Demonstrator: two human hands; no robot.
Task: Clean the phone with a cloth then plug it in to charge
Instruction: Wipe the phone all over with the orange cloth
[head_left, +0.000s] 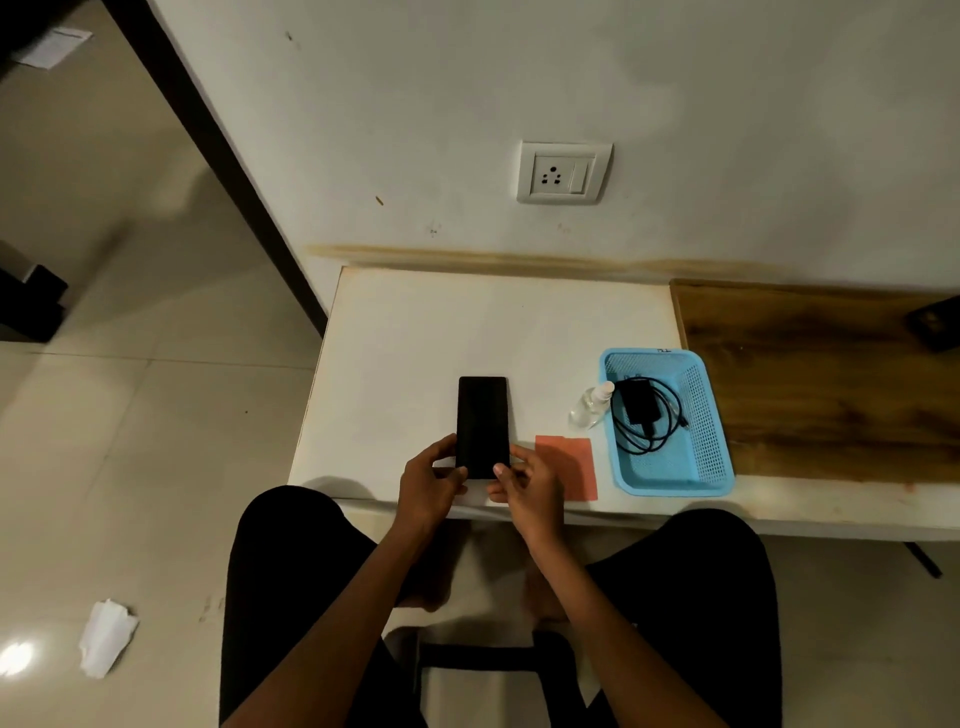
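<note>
The phone (482, 423) lies flat on the white table (415, 332), screen dark, its near end caught between both hands while the far end stretches away from them toward the wall. The left hand (428, 486) curls around the near left corner, thumb on the bottom edge and fingers along the side; the right hand (530, 486) pinches the near right corner with thumb and fingertips, so both are closed on the phone, probably to square it up or lift it before wiping. Just to the right of the right hand, touching or almost touching its knuckles, lies the orange cloth (569, 462), flat and untouched, placed where that hand can take it with a short reach. Further right and a little beyond sits a small clear bottle (589, 405) on its side, leaning against a blue basket (675, 475) that holds the black charger (641, 400) and its coiled cable (657, 431); keeping those together in the basket leaves the wiping area free. The wall socket (563, 172) is well beyond both hands, up the wall and slightly right. Judging from this, cleaning has not begun, and charging will need the basket's contents carried to that socket
</note>
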